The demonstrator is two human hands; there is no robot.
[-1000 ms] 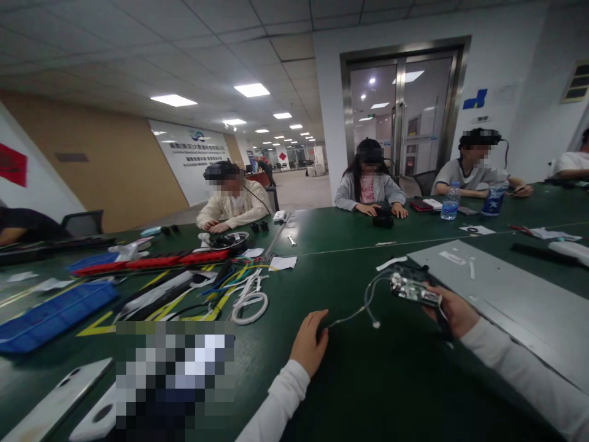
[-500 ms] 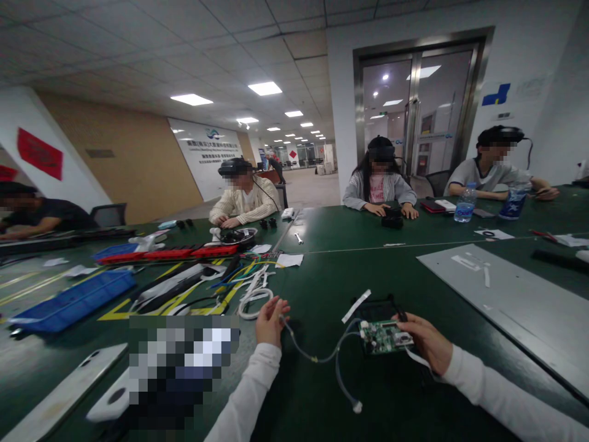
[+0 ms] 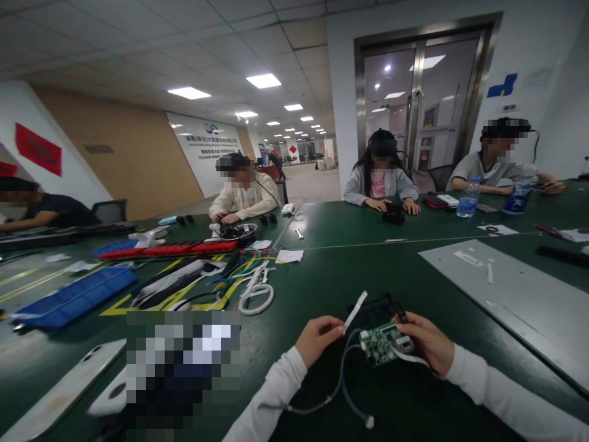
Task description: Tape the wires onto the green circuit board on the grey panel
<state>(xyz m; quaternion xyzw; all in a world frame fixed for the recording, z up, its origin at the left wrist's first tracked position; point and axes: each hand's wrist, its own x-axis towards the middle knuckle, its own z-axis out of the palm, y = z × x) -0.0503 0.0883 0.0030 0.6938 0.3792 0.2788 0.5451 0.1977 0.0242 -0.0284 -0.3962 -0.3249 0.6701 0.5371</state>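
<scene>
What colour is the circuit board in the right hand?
Green, clearest in the head view: circuit board held by the right hand.

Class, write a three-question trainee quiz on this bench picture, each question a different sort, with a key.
1. True or false: the right hand holds the green circuit board.
2. What does the left hand pinch? A the white strip; B a water bottle; C a spanner.
3. Fill in: the thin cable from the board trails over the ____ table.

Key: 1 true; 2 A; 3 green.
</scene>
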